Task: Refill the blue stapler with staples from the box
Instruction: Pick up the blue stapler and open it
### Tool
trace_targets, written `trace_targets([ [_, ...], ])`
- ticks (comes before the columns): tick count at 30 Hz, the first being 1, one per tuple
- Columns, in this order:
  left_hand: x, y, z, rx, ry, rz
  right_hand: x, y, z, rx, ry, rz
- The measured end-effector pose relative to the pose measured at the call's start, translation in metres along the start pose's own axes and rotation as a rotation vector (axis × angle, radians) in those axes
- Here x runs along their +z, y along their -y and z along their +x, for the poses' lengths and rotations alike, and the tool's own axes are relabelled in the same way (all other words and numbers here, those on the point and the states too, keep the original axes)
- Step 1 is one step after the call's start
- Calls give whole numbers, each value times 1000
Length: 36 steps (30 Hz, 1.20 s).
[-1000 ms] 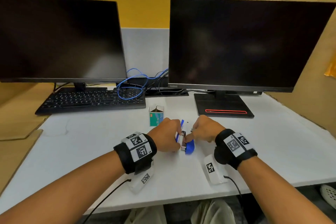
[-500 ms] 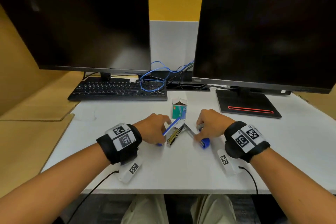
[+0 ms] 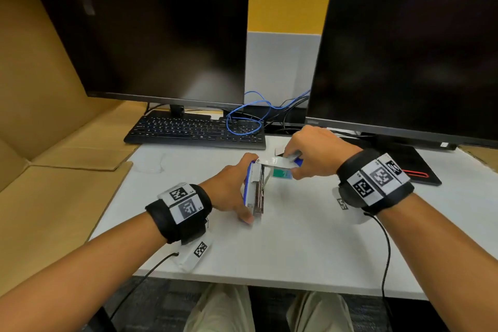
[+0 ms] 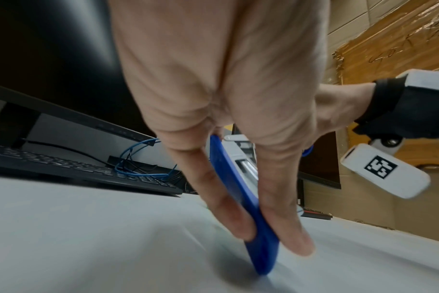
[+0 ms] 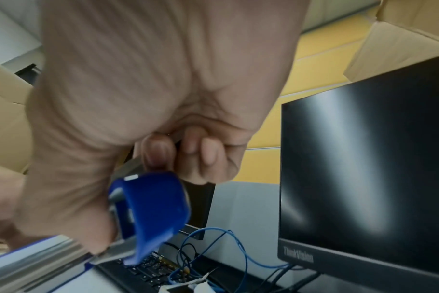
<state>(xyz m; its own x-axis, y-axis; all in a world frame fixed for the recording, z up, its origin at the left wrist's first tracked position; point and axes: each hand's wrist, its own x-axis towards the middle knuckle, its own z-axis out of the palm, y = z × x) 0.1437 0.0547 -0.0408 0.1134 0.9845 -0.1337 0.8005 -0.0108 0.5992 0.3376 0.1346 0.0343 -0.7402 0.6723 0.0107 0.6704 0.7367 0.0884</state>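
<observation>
The blue stapler (image 3: pixel 254 187) is swung wide open above the white desk (image 3: pixel 283 245). My left hand (image 3: pixel 231 191) grips its blue base (image 4: pixel 241 202), which stands on end with its lower tip on the desk, fingers along both sides. My right hand (image 3: pixel 314 156) pinches the blue-capped top arm (image 5: pixel 150 210), held out roughly level to the right. The metal staple channel (image 3: pixel 259 197) lies exposed between them. The green and white staple box (image 3: pixel 281 173) stands just behind the stapler, mostly hidden by the top arm.
Two dark monitors (image 3: pixel 151 43) (image 3: pixel 409 62) stand at the back, with a black keyboard (image 3: pixel 194 131) and blue cables (image 3: pixel 246 118) between them. The right monitor's base (image 3: pixel 409 167) lies beside my right wrist. Cardboard sheets (image 3: pixel 54 170) border the desk on the left.
The stapler has been opened from nearly closed to wide apart. My left hand stood the base on end; my right hand lifted the top arm up and away to the right.
</observation>
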Motion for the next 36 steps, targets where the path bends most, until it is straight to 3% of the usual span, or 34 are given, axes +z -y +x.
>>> trace_targets([
  [5,-2,2,-3,40,-89,24,-15,-4,7,-56,-29,-68],
  [10,-8,11,-3,62,-163,412,-19,-10,7,-80,-16,-123],
  [16,-18,21,-6,111,-62,629,-4,-11,4,-92,40,-139],
  [19,-14,18,-3,76,7,484,-7,-11,4,-94,-39,-150],
  [25,-24,11,9,197,-120,30,-17,-3,9,-150,-191,-207],
  [28,-18,-3,12,201,-69,-130,-21,5,8,-169,-203,-185],
  [33,-11,-17,18,277,-193,-289,-16,16,5,-218,-210,-208],
  [36,-12,-14,17,293,-263,-257,-5,17,4,-206,-313,-117],
])
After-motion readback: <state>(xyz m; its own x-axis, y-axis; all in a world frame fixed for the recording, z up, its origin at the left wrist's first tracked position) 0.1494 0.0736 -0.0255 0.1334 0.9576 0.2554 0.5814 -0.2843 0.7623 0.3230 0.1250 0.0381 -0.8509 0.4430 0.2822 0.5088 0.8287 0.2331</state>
